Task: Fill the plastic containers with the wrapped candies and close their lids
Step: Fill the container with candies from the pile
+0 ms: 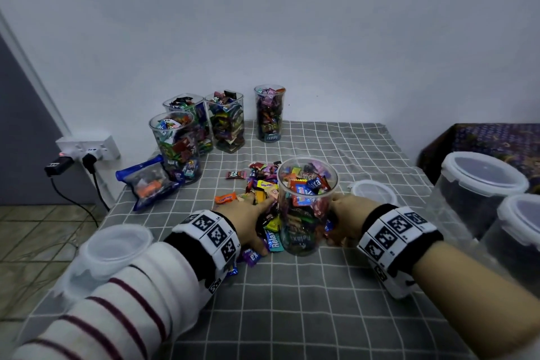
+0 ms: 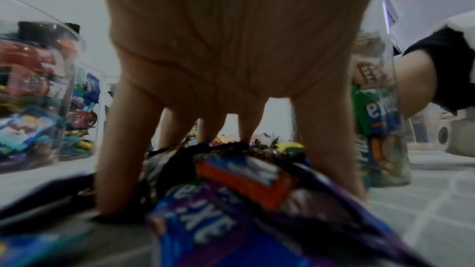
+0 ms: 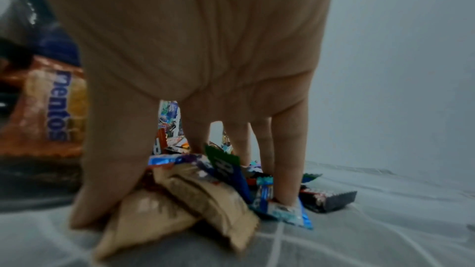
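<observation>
Clear container (image 1: 306,213): upright near the middle of the checked tablecloth (image 1: 321,316), long axis vertical, mouth up, lidless, packed with candies.

Left hand (image 1: 245,215): rests on the loose candies (image 1: 263,184) just beside the container's left wall. Its fingers (image 2: 326,149) are spread and fairly straight, tips in the heap.

Right hand (image 1: 347,219): at the container's right base. Its fingers (image 3: 285,159) are extended onto wrappers, with the thumb on a tan wrapper (image 3: 205,196).

Loose lid (image 1: 374,191): just behind the right hand.

Four filled containers (image 1: 225,123) stand far left, a blue zip bag (image 1: 149,184) beside them. Two lidded tubs (image 1: 482,184) crowd the right edge.

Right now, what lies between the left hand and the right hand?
Head view: the lidless plastic container, almost full, standing upright among loose wrapped candies.
</observation>
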